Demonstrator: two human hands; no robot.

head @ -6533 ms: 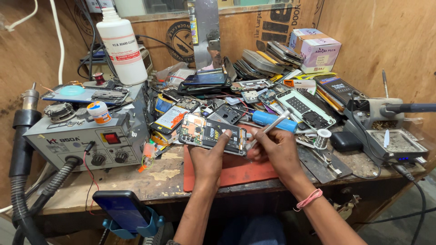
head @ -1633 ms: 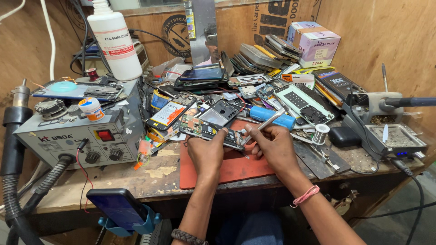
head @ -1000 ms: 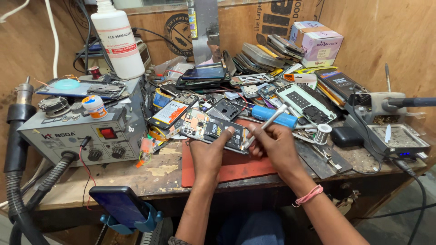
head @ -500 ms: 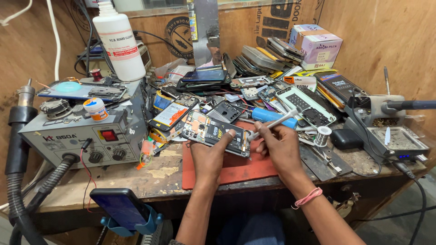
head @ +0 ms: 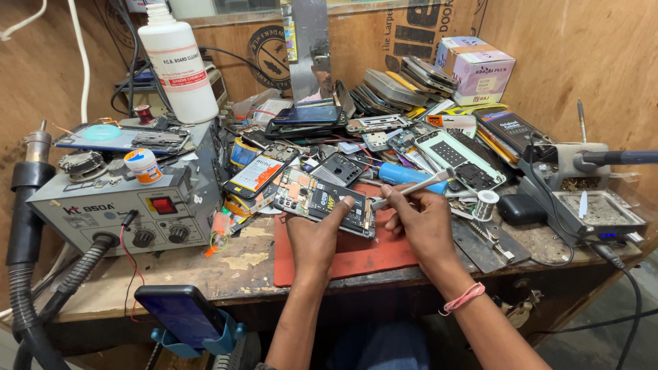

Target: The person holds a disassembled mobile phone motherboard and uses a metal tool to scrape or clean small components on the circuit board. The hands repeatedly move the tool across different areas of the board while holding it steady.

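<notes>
— What is seen on the wooden workbench (head: 205,274), taken from the biggest thing down?

— The grey rework station (head: 130,199) is set at the left of the red mat (head: 356,253), with a white bottle (head: 179,62) stood behind it. A blue-screened phone (head: 181,315) is clamped in a holder at the bench's front edge, left of the mat. A pile of phone parts (head: 397,82) is heaped behind the mat, and a soldering stand with a tray (head: 596,212) is placed well to the mat's right.

— And the opened phone?

— The opened phone (head: 323,201), circuit side up, is propped over the mat's back edge, tilted. It is held by the left hand (head: 317,236), whose fingers are clamped on its near edge, the forefinger laid on top. Since half a second ago its place on the mat is barely changed; against the frame six and a half seconds back, the same grip is kept.

— The other hand?

— A pair of metal tweezers (head: 411,188) is pinched in the right hand (head: 419,223), fingers closed together around the shaft, a pink band (head: 462,298) worn at the wrist. The tip is brought close to the phone's right end; whether it touches cannot be told. Compared with one second ago, the tweezers are held flatter and the tip is kept at the same end of the board.

— Smaller items?

— A solder spool (head: 486,203) is stood just right of the mat.
</notes>
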